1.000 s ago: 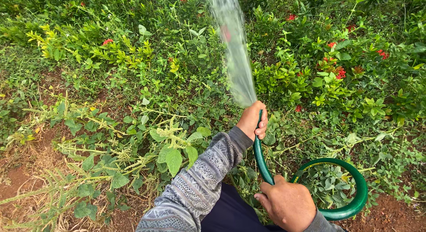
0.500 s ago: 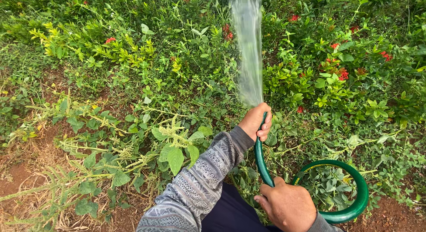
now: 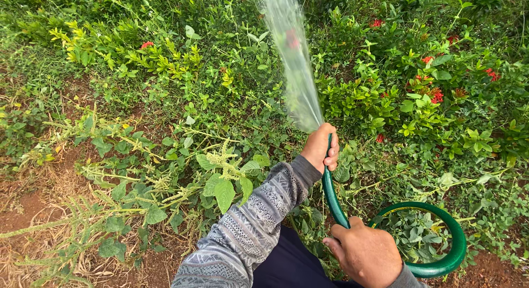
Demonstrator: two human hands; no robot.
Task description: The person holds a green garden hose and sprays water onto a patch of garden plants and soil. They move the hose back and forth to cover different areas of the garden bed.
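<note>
Left hand (image 3: 320,147) closed around the end of the green hose (image 3: 332,194), thumb over the mouth, fingers curled about the tube. Patterned grey sleeve (image 3: 250,227) running back from that wrist toward the lower edge. Right hand (image 3: 365,254) lower down, fisted on the same hose where it bends, knuckles up, thumb wrapped over the top. Between the two hands, a short curved stretch of hose, taut and slanting up to the left hand. Below and right of the right hand, the hose looping into a full ring (image 3: 441,233) lying on the ground, leaves showing inside it.

From the left hand's end, a fan of water (image 3: 295,62) shooting up and away, widening toward the top edge, passing over low shrubs. No container anywhere among the plants; nothing holding the water but the hose itself.

Further out: dense green bushes with small red flowers (image 3: 432,92) to the right, yellow-green foliage (image 3: 110,45) upper left, a broad-leaved weed (image 3: 220,183) just left of the sleeve. Reddish bare soil (image 3: 22,211) and dry stalks at lower left. Dark trousers (image 3: 286,263) between the arms.
</note>
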